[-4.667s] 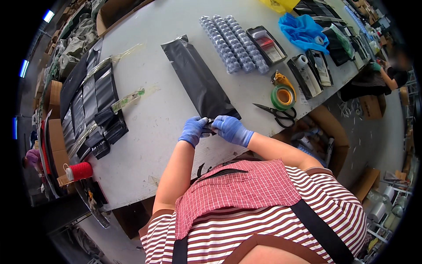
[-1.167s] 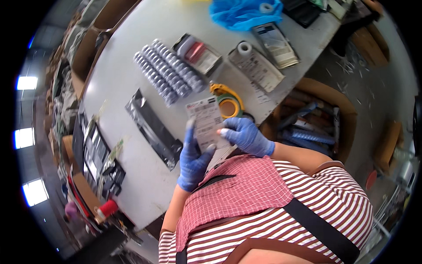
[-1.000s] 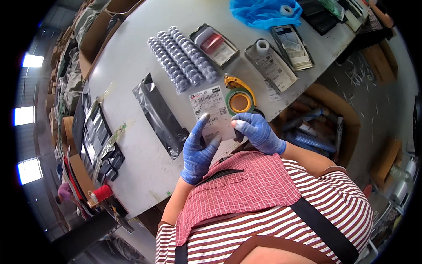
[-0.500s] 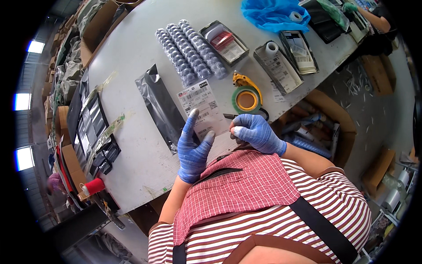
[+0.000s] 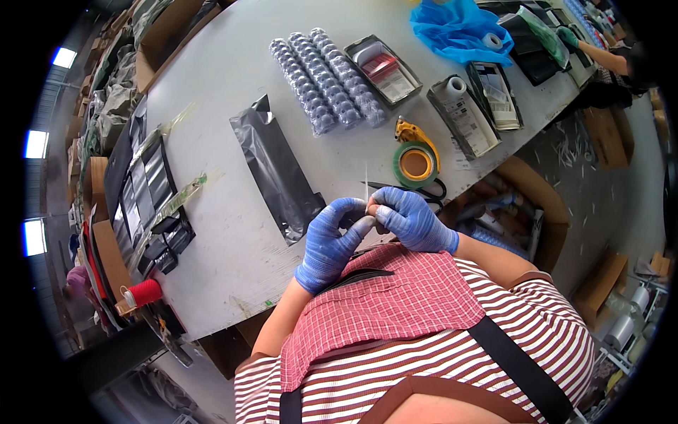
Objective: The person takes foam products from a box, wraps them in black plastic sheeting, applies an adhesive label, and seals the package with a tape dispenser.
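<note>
Both hands wear blue gloves with pale fingertips and meet over the table's near edge. My left hand (image 5: 329,244) pinches with thumb and forefinger close to the right fingertips. My right hand (image 5: 409,218) is closed in a pinch too. Between them rises a thin pale sliver, the white shipping label (image 5: 366,181) turned nearly edge-on. Its printed face does not show. A black plastic mailer bag (image 5: 275,173) lies flat just left of my hands. Past the right fingers lie black scissors (image 5: 434,189) and a yellow tape dispenser (image 5: 415,145) with green tape.
Three bubble-wrapped rolls (image 5: 321,81) lie at the table's far middle, by open boxes (image 5: 385,71) of labels. Blue plastic (image 5: 452,32) is crumpled behind. More black bags (image 5: 148,194) and a red thread spool (image 5: 146,292) sit left. A cardboard bin (image 5: 547,205) stands right; a co-worker's gloved hand (image 5: 567,37) is far right.
My left hand has moved right to the right hand and gone from spread to pinching. The label has turned from face-up to edge-on. The whole view has shifted slightly.
</note>
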Available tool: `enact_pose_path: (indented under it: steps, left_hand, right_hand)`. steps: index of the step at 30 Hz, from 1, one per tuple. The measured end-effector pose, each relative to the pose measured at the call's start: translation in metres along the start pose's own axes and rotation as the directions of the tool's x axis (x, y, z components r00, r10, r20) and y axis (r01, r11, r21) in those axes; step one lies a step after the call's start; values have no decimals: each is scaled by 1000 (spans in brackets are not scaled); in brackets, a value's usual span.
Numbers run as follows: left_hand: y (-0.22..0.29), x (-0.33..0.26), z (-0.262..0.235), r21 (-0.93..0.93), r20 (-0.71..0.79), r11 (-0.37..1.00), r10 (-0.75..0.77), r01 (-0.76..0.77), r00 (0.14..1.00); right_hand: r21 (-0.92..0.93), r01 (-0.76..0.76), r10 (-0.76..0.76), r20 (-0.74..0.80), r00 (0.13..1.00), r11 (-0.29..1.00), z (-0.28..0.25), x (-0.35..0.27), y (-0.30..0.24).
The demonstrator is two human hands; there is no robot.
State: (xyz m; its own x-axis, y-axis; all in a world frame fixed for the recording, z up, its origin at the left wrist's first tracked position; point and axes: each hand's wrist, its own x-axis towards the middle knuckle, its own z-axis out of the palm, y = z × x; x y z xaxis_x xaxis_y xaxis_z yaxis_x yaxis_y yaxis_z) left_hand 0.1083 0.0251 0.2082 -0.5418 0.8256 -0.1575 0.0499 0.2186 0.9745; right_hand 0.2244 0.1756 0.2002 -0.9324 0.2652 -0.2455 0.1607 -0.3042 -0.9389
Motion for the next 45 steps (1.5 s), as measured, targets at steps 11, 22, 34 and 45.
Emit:
enact_pose_path:
  steps: [11, 22, 34, 45]
  left_hand:
    - [-20, -16, -50, -288, 14, 946, -154, 152, 988]
    - [-45, -24, -91, -279, 50, 954, -101, 111, 994]
    - [-60, -5, -139, -474, 213, 800, -301, 368, 930]
    - [-159, 45, -232, 548, -192, 674, 678, -495, 710]
  right_hand:
    - [-513, 296, -320, 44, 946, 805, 45, 23, 15]
    - [-535, 197, -252, -30, 967, 822, 91, 36, 13]
    - [-823, 64, -311, -140, 940, 564, 92, 31, 21]
    - [-717, -541, -200, -665, 719, 439, -19, -82, 75]
